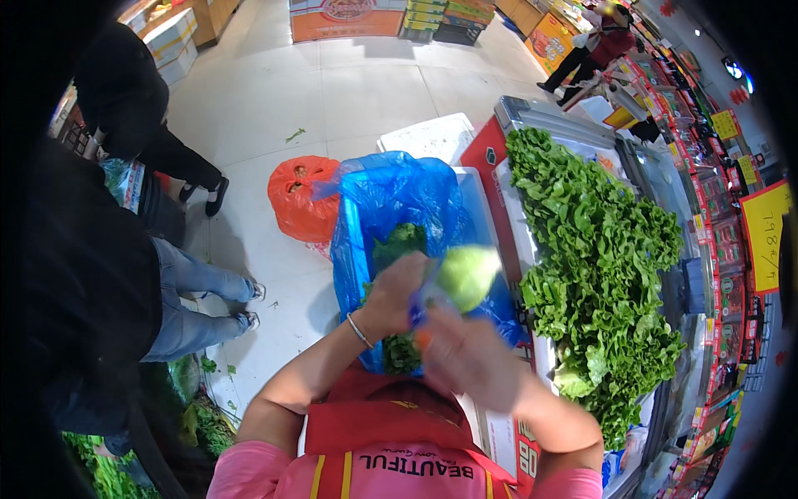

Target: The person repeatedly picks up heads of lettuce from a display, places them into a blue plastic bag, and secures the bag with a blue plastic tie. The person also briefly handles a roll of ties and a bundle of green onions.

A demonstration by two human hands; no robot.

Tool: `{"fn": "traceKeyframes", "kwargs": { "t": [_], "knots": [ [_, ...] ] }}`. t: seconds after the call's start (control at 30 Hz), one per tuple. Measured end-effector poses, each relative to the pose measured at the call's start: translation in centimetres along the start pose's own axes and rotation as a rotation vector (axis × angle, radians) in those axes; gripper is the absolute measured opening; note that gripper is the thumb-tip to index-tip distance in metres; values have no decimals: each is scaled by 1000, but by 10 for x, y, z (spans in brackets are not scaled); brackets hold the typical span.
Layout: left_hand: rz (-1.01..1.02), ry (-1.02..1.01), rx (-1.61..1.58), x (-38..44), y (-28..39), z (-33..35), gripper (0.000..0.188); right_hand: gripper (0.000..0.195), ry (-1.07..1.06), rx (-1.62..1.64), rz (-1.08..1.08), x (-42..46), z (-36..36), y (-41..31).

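My left hand (396, 293) is closed around the leafy side of a head of lettuce, whose pale green base (469, 277) points to the right. Just below the base is my right hand (467, 355), blurred, with a small blue and orange object (421, 321) at its fingers; its kind cannot be told. Both hands are above a box lined with a blue plastic bag (399, 181). Dark green leaves (402, 355) lie in that bag beneath my wrists. To the right, a large heap of green leaf lettuce (598, 268) fills a display.
A knotted red plastic bag (302, 209) stands on the floor left of the blue bag. White foam boxes (430, 134) are beyond it. Two people stand at the left, one in jeans (193, 299); another person (598, 47) is at the back right. Packaged goods line a shelf (717, 231) at right.
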State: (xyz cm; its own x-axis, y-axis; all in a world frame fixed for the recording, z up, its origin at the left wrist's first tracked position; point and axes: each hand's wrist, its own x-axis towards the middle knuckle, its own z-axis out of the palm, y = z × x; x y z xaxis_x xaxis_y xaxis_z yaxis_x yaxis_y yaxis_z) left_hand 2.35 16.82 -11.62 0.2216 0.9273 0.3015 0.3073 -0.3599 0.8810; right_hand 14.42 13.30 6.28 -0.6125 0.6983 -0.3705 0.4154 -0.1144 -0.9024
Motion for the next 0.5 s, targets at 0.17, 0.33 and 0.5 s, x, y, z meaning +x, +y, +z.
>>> {"fn": "traceKeyframes", "kwargs": {
  "t": [0.17,0.33,0.5],
  "knots": [
    [-376,189,153,23,5,-57,61,20,116,-327,-125,-20,14,40],
    [-352,158,-210,13,14,-95,64,15,379,-556,-112,-18,-38,59],
    [-342,-9,-548,-1,32,-85,66,16,381,-651,-175,-7,-53,65]
  ]
}}
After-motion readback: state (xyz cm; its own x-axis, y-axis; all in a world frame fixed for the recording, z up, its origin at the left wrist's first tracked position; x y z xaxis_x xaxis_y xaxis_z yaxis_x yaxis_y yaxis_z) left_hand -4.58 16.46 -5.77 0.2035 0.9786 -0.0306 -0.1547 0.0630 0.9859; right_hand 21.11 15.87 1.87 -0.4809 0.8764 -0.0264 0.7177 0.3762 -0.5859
